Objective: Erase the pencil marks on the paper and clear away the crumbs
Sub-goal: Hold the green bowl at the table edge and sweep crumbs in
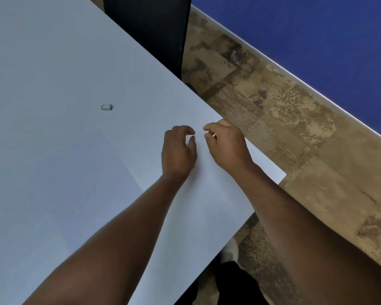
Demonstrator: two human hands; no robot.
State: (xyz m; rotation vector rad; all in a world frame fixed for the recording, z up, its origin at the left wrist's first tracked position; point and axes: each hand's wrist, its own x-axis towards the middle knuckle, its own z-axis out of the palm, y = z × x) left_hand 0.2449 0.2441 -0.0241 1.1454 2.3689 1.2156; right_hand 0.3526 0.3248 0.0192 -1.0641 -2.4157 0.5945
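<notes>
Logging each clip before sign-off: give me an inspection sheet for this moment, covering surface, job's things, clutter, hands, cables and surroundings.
Surface: white table, its right edge running diagonally through the view.
Job's things: paper lying at that edge, one corner overhanging the floor; pencil marks and crumbs too faint to tell. Small eraser lying alone farther up the table, untouched.
Clutter: nothing seen.
Hands: left hand and right hand close together over the paper, fingers curled, thumb and fingertips nearly meeting; whether either pinches anything cannot be told.
Cables: nothing seen.
Surroundings: mottled brown floor, blue wall, dark chair back beyond the table.
</notes>
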